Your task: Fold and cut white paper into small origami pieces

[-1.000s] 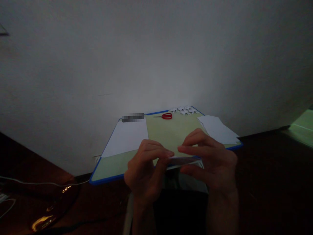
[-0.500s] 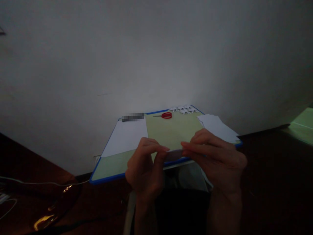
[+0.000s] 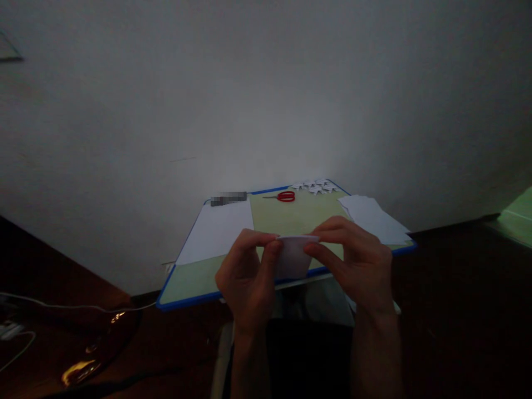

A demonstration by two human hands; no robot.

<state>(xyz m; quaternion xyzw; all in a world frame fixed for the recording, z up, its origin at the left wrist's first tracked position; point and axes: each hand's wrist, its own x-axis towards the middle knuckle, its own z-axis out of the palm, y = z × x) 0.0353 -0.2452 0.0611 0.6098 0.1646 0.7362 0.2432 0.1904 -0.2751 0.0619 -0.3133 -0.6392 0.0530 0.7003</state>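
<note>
A small piece of white paper [image 3: 294, 256] is held up over the near edge of the table, its upper edge looking folded. My left hand [image 3: 249, 277] pinches its left side between thumb and fingers. At the upper right corner, the thumb and fingers of my right hand [image 3: 357, 263] are closed on the same paper. Beyond my hands, red-handled scissors [image 3: 285, 197] lie on the table with blades pointing left. Several small folded paper shapes [image 3: 318, 187] sit together at the far right.
The pale green table [image 3: 195, 282] has a blue rim and stands against a grey wall [image 3: 266, 100]. A large white sheet [image 3: 218, 233] lies on its left, below a blurred-out dark object [image 3: 228, 198]. White sheets [image 3: 374, 219] overlap at the right. A white cable [image 3: 75, 306] runs at the left.
More of the paper shows now, its face turned toward me. My right hand has moved left and its grip has shifted along the top edge. My left hand keeps its pinch.
</note>
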